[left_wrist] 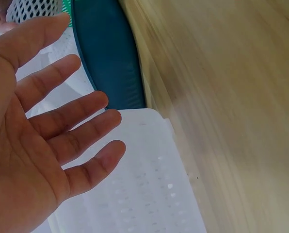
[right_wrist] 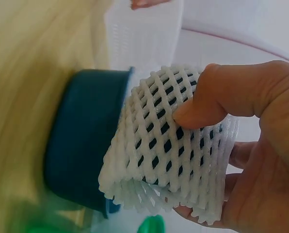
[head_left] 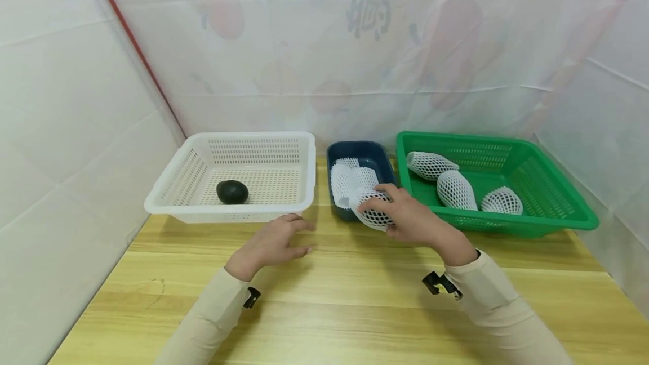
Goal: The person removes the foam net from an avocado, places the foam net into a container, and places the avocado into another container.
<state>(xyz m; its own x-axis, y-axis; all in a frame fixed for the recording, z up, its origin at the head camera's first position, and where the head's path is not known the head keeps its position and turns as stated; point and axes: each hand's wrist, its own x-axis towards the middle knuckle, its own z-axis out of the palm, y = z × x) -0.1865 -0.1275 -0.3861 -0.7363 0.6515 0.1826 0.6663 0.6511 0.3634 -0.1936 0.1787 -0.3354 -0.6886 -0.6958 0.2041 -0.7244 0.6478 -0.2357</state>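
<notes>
My right hand grips a foam net sleeve with a dark rounded thing inside, thumb on one side and fingers on the other. It is over the front right of a small dark blue bin. White foam nets lie in that bin. My left hand hovers in front of the white basket, fingers spread and holding nothing; its palm shows in the left wrist view. Inside the white basket lies a dark oval fruit, like an avocado.
At the right stands a green basket holding three net-wrapped pieces, one of them a round one. All the containers stand along the back of a wooden table. White sheeting hangs behind and at both sides.
</notes>
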